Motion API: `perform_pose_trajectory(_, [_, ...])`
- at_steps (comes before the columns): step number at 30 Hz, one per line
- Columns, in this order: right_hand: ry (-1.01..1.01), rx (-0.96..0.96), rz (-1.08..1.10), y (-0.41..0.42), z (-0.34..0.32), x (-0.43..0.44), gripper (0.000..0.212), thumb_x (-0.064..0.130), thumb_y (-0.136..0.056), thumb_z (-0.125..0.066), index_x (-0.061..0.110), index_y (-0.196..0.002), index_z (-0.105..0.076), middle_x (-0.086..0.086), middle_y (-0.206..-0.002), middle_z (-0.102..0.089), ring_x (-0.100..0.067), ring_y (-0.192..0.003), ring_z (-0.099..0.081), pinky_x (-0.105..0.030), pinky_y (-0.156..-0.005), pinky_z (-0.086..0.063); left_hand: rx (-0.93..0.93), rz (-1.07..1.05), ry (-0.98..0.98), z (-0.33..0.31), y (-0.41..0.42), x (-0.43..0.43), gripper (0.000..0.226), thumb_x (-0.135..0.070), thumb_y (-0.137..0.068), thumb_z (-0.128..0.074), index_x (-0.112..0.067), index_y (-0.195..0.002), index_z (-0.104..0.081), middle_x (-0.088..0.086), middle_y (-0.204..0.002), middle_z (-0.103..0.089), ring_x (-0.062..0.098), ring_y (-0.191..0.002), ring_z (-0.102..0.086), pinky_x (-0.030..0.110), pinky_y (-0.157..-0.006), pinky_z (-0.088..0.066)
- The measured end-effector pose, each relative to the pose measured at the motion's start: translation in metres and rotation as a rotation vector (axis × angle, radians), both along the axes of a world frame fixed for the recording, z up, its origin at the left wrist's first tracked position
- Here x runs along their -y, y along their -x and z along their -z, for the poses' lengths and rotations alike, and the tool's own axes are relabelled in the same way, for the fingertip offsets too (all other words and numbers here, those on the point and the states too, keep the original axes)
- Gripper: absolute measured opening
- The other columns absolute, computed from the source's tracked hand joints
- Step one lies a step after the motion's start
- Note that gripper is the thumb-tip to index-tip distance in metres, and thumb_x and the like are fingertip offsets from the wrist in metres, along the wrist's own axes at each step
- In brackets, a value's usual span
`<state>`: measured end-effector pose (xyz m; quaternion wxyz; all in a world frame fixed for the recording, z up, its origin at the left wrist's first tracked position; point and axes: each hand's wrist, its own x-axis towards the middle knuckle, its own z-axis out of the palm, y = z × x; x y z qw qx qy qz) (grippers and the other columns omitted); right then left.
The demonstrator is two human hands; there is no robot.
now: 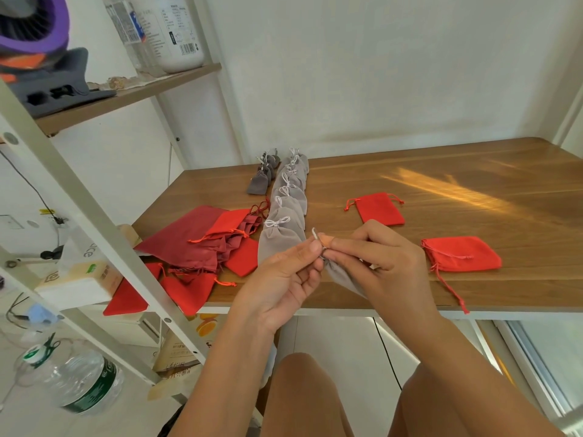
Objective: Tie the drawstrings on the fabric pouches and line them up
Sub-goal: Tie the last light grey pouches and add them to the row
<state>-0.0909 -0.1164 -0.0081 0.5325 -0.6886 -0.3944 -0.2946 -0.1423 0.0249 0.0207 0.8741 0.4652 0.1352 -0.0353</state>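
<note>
**Q:** Head view: status of hands?

**Insp:** Left hand (284,279) pinches the pale drawstring (315,234) betw. thumb and forefinger tip. Right hand (372,257) pinches the same cord from the other side. Its lower fingers curl over the grey pouch (342,275), which hangs under the right hand, just above the near edge of the desk (473,171). Neither hand is slack or spread.

**Q:** Step in hand, in yr judgement?

**Insp:** Tying the bow on that pouch. A small loop stands up above the fingertips; knot not yet closed, as far as visible. To do it well:
- keep the neck bunched tight w/ the right hand's lower fingers
- hold tension on both cord ends
- pull the loops evenly so the bow sits centred, like those in the row

Cord is thin and prob. slips easily, so a short grip close to the neck is advisable.

**Q:** Where does it go after?

**Insp:** The row of grey pouches (284,216) runs away from the left hand's fingertips, bows up, overlapping. Its near end lies just beyond the left hand, so the likely slot is there.

**Q:** Containers, contents?

**Insp:** All pouches look flat or nearly so. None is open to view, so contents cannot be told.
- Small dark grey pouches (262,181): far beyond the left hand, beside the row's far end; appear tied.
- Far red pouch (380,209): beyond the right hand; cords loose, untied.
- Near red pouch (460,253): just right of the right hand; also untied.
- Red pouch pile (202,244): left of the left hand, mixed dark and bright red; untied as far as seen.
</note>
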Motion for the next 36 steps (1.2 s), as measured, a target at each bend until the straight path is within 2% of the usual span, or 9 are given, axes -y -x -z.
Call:
perform_pose_trajectory(2, [0.029,0.021,0.007,-0.003,-0.002,0.002,0.018,0.014,-0.080,-0.072,0.010,-0.098,-0.075,0.000,-0.075,-0.059,0.006,-0.074,-0.052,-0.005,-0.068,-0.039,0.015,-0.029,0.002,0.000,0.000,0.002,0.036,-0.012,-0.066,-0.066,-0.005,-0.101,-0.067,0.001,-0.068,-0.064,0.002,-0.052,-0.059,0.010,-0.053,-0.050])
perform_pose_trajectory(6, [0.081,0.112,0.040,-0.006,0.001,0.002,0.019,0.019,-0.083,-0.071,0.008,-0.098,-0.075,-0.005,-0.073,-0.058,-0.005,-0.068,-0.051,-0.009,-0.064,-0.039,0.010,-0.071,-0.034,-0.001,0.000,0.005,0.037,-0.014,-0.065,-0.068,-0.008,-0.102,-0.067,0.000,-0.067,-0.062,0.002,-0.052,-0.055,0.011,-0.053,-0.048])
perform_pose_trajectory(11, [0.163,0.237,0.119,-0.006,0.005,0.000,0.022,0.019,-0.089,-0.062,0.004,-0.100,-0.074,-0.007,-0.071,-0.055,-0.019,-0.061,-0.053,-0.028,-0.056,-0.045,-0.003,-0.158,-0.158,-0.004,-0.002,0.007,0.013,-0.004,-0.083,-0.064,-0.012,-0.093,-0.062,-0.002,-0.060,-0.056,0.004,-0.049,-0.049,0.014,-0.049,-0.041])
perform_pose_trajectory(16, [0.301,0.355,0.189,-0.010,0.002,0.002,0.024,0.017,-0.092,-0.057,0.002,-0.096,-0.075,-0.007,-0.068,-0.055,-0.021,-0.056,-0.051,-0.033,-0.048,-0.044,0.048,-0.210,-0.458,-0.010,-0.002,0.003,0.022,0.000,-0.085,-0.064,-0.011,-0.104,-0.061,-0.002,-0.058,-0.063,0.006,-0.049,-0.054,0.018,-0.051,-0.041])
perform_pose_trajectory(21, [0.329,0.455,0.209,-0.019,-0.004,0.009,0.021,0.013,-0.090,-0.057,0.001,-0.087,-0.074,-0.008,-0.067,-0.057,-0.024,-0.055,-0.054,-0.033,-0.050,-0.047,0.224,-0.107,-0.854,-0.010,0.005,-0.001,0.041,-0.004,-0.080,-0.073,-0.023,-0.113,-0.060,-0.003,-0.082,-0.076,0.008,-0.078,-0.066,0.025,-0.080,-0.052])
perform_pose_trajectory(29, [0.298,0.314,0.248,-0.013,0.009,0.006,0.022,0.014,-0.094,-0.054,0.002,-0.086,-0.071,-0.010,-0.073,-0.058,-0.026,-0.062,-0.058,-0.035,-0.059,-0.048,0.293,-0.398,-1.041,0.003,0.005,0.022,0.036,-0.003,-0.076,-0.074,-0.027,-0.088,-0.050,-0.005,-0.073,-0.071,0.001,-0.068,-0.067,0.010,-0.066,-0.050])
perform_pose_trajectory(31, [0.270,0.209,0.217,-0.009,0.009,0.004,0.023,0.016,-0.094,-0.051,0.003,-0.086,-0.068,-0.008,-0.076,-0.056,-0.020,-0.065,-0.056,-0.024,-0.063,-0.045,0.308,-0.440,-1.066,0.004,0.004,0.026,0.037,-0.001,-0.075,-0.072,-0.025,-0.084,-0.045,-0.005,-0.074,-0.070,0.001,-0.068,-0.066,0.008,-0.064,-0.049])
perform_pose_trajectory(33, [0.228,0.077,0.165,-0.005,0.009,0.002,0.018,0.016,-0.093,-0.052,0.007,-0.087,-0.066,0.001,-0.081,-0.053,-0.004,-0.070,-0.049,-0.008,-0.067,-0.038,0.339,-0.457,-1.056,0.006,0.002,0.028,0.036,0.002,-0.075,-0.071,-0.021,-0.082,-0.044,-0.004,-0.075,-0.070,0.003,-0.067,-0.066,0.010,-0.064,-0.050])
perform_pose_trajectory(36, [0.173,-0.174,0.025,-0.006,0.007,0.002,0.009,0.015,-0.088,-0.058,0.013,-0.084,-0.065,0.016,-0.079,-0.049,0.005,-0.072,-0.048,-0.005,-0.066,-0.034,0.365,-0.452,-1.031,0.009,0.001,0.027,0.033,0.003,-0.076,-0.070,-0.016,-0.081,-0.044,-0.003,-0.074,-0.070,0.005,-0.066,-0.067,0.014,-0.065,-0.052])
